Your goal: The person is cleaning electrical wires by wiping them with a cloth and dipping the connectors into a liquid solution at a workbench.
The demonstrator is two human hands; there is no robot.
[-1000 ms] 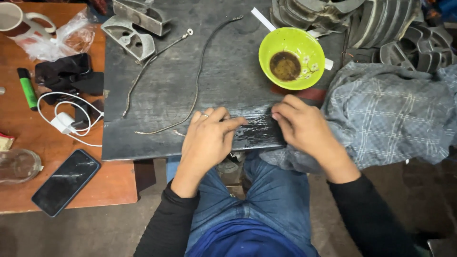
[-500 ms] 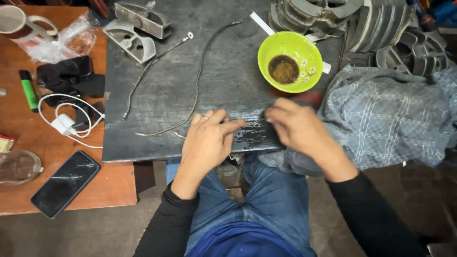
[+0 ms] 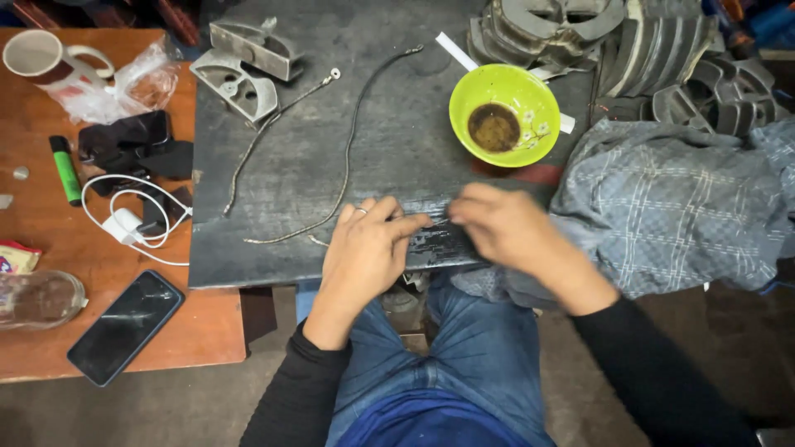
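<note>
Both hands, left hand (image 3: 364, 248) and right hand (image 3: 505, 232), press flat on a dark strip (image 3: 431, 236), pinning it at the tabletop (image 3: 273, 248) edge; neither grips it.

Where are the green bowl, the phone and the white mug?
green bowl (image 3: 530, 91): head view, inner wall right of the dark residue.
phone (image 3: 124, 327): head view, screen middle.
white mug (image 3: 37, 56): head view, inside of cup.

Soft, even overhead light, dim floor edges, motion blur on the right hand (image 3: 505, 236), slight wide-angle bending.
</note>
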